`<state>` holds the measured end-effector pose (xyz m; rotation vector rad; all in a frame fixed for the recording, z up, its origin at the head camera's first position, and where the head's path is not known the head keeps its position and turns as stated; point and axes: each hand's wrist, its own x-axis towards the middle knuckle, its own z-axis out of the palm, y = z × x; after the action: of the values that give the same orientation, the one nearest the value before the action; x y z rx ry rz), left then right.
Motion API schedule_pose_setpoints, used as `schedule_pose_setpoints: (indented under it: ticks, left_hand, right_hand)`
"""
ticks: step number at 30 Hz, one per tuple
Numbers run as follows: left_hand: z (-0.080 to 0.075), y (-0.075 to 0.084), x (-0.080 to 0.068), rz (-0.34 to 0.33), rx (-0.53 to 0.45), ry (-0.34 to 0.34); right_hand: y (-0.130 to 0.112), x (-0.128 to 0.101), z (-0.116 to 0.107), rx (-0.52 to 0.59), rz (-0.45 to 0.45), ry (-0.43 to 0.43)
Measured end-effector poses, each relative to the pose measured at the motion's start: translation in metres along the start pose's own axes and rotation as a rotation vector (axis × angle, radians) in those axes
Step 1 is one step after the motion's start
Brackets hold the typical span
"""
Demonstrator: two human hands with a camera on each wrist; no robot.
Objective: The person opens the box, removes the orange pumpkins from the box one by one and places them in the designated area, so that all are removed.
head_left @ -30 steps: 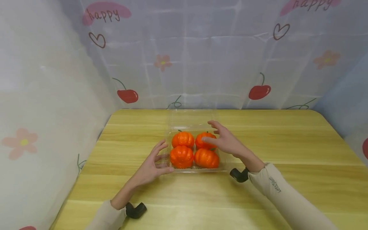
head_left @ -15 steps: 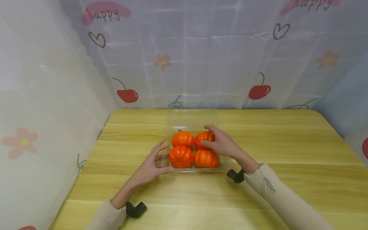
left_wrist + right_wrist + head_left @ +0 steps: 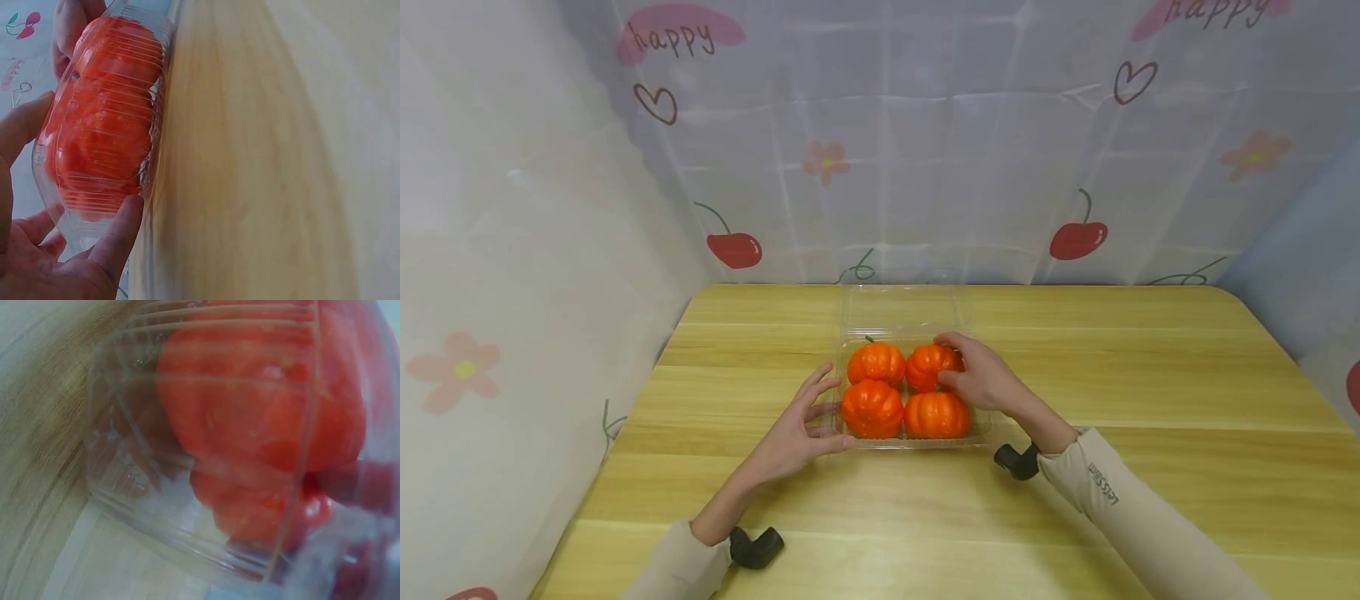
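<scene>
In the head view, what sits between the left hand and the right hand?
The clear plastic tray with four orange pumpkins: the left hand touches its left side, the right hand grips the far-right pumpkin. The head view shows this.

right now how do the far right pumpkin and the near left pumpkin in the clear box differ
The far right pumpkin is gripped by the right hand, whose fingers curl round it; the near left pumpkin has no hand on it, the left hand touching only the clear box beside it. The far right one is partly hidden by fingers; the near left one shows whole. Both are orange, ribbed and sit in the box.
</scene>
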<state>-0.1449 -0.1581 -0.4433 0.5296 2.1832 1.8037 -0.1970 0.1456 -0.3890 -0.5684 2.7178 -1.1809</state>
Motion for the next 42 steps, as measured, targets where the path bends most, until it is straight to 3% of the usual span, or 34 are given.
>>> schedule_pose_setpoints:
  ticks: [12,24,42]
  left_hand:
    - [0.001,-0.001,0.001,0.0,-0.003,0.004]
    - [0.0,-0.004,0.0,-0.008,0.006,0.011]
    - [0.001,-0.001,0.0,-0.004,0.019,0.012]
  right_hand:
    - [0.0,-0.002,0.002,0.027,0.012,0.016]
    - [0.002,-0.008,-0.002,0.18,0.033,0.044]
    - [0.004,-0.028,-0.015,0.326,-0.038,0.106]
